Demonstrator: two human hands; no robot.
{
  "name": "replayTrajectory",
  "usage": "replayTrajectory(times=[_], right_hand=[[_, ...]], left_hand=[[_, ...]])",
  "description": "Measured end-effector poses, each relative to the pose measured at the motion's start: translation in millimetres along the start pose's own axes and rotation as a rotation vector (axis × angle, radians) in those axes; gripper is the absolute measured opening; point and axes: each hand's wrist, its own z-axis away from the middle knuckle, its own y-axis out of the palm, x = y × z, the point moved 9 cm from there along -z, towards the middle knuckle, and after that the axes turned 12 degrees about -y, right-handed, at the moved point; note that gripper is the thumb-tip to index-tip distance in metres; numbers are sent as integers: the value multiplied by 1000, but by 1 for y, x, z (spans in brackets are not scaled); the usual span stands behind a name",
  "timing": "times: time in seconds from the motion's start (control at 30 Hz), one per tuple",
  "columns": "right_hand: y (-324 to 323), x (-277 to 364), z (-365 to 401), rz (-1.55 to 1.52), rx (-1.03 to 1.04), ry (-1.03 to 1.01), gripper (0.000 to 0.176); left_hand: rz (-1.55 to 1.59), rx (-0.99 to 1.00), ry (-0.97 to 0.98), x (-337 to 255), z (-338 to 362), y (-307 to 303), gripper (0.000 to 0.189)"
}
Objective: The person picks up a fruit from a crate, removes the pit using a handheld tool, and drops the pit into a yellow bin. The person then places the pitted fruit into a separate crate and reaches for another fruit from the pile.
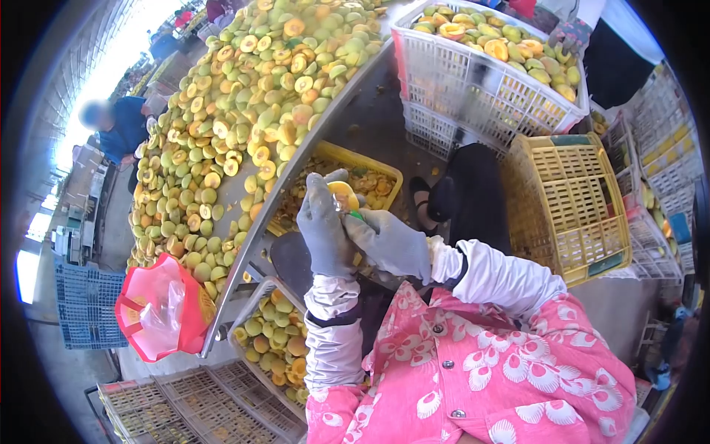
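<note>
My gloved left hand (pixel 325 235) is raised in front of my chest, its fingers wrapped round a halved yellow peach (pixel 342 194) with the cut orange side showing. Close against it, my gloved right hand (pixel 396 240) grips a small tool with a green handle (pixel 358 215). The tool's metal end meets the cut face of the peach; its exact shape is too small to make out. Below both hands is a yellow crate (pixel 396 177) holding peach scraps. A crate of peaches (pixel 275 333) stands beside my left forearm.
A metal-edged table (pixel 296 159) heaped with halved peaches lies ahead and left. On its near corner sits a red plastic bag (pixel 164 307). A white crate of peaches (pixel 473 81) and a yellow crate (pixel 580 207) stand right. A person (pixel 122 126) works beyond the table.
</note>
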Motion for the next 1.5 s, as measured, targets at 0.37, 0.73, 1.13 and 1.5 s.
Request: replayTrajectory(times=[0.37, 0.73, 1.13, 1.5], right_hand=[[27, -5, 25, -429, 208, 499, 51], [58, -18, 35, -1279, 531, 785, 53], [21, -106, -13, -362, 100, 754, 52], [17, -76, -45, -348, 87, 325, 34]], left_hand=[[-221, -21, -49, -2, -2, -10, 47], [20, 283, -206, 27, -12, 5, 65], [96, -150, -17, 57, -66, -76, 45], [-123, -55, 35, 44, -47, -66, 33]])
